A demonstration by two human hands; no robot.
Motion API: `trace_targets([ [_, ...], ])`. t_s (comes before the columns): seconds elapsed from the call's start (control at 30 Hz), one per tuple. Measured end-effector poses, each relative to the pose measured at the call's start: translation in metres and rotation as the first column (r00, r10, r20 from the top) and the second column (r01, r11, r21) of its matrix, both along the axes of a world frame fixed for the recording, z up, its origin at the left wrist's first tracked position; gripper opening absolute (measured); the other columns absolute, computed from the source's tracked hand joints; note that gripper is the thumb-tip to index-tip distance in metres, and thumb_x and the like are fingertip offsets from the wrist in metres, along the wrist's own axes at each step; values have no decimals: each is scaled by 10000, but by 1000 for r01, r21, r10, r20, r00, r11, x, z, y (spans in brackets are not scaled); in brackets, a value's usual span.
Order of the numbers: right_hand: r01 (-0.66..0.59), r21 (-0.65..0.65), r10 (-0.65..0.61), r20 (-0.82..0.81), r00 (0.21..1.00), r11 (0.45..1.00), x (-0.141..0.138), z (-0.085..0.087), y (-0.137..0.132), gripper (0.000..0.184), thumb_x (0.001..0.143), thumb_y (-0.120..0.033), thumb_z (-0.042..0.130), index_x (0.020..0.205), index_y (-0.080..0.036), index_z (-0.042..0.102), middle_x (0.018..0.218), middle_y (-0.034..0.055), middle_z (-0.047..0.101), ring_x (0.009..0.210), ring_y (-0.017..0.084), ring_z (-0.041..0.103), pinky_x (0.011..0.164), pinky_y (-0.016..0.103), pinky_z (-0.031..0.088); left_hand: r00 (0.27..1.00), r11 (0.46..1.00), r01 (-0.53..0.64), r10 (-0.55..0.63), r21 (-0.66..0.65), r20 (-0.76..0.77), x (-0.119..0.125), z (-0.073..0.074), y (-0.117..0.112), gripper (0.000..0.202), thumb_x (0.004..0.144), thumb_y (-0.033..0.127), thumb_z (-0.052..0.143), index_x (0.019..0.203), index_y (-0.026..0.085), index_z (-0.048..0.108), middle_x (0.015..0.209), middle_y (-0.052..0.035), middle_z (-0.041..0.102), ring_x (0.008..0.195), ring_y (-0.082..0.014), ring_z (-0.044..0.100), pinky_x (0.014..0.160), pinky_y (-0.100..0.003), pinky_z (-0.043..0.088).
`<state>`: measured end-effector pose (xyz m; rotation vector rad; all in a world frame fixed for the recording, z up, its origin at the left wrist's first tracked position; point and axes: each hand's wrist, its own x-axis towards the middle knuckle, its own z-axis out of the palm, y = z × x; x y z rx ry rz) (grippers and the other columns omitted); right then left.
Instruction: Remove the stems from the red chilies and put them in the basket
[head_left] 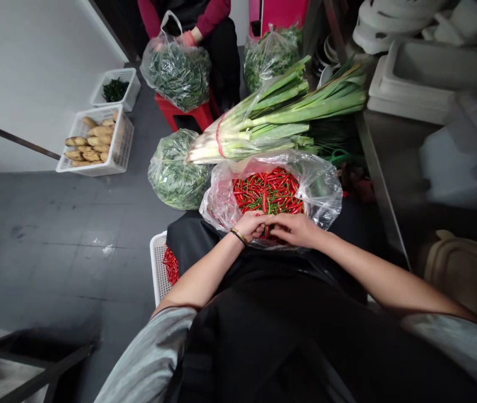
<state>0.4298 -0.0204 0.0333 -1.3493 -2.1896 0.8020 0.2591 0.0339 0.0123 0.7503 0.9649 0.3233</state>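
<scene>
While my left hand (250,225) and right hand (296,229) meet fingertip to fingertip, both pinched narrow on what seems one chilli (266,229) lying crosswise between them, the bag (322,187) sits just beyond.

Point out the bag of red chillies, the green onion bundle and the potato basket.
bag of red chillies (318,184): head view, clear plastic on its right side.
green onion bundle (263,120): head view, pale green stalks mid-bundle.
potato basket (123,145): head view, its white right wall.
</scene>
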Motion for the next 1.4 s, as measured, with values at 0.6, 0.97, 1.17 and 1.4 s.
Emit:
trace_targets([
  [0.6,290,-98,-171,618,768,952,9,-6,39,493,943,-488,320,904,-131,658,852,167,702,748,240,638,609,291,364,999,995,-47,48,-88,18,-1,11,-17,419,540,438,807,623,151,514,412,101,314,347,-17,225,374,-188,99],
  [0.97,283,-546,-453,-205,868,788,3,-8,35,504,843,-648,392,743,-181,554,597,18,612,500,129,544,500,241,395,992,972,93,-72,217,-102,-12,21,-18,393,556,398,792,609,157,486,454,93,393,400,-26,312,414,-185,197],
  [1.17,190,-212,-117,316,941,959,-10,7,21,235,895,-367,471,849,-178,602,804,99,698,720,196,637,628,264,421,970,954,-244,238,175,52,-3,26,-13,420,610,458,773,765,182,497,420,120,340,323,-20,261,349,-172,139],
  [1.4,-175,-150,197,150,969,973,-18,17,4,441,959,-393,336,728,-171,640,748,84,675,670,151,593,613,248,385,971,978,-207,210,-31,112,-1,17,-16,447,606,487,766,656,160,465,427,100,359,314,-7,251,328,-163,125],
])
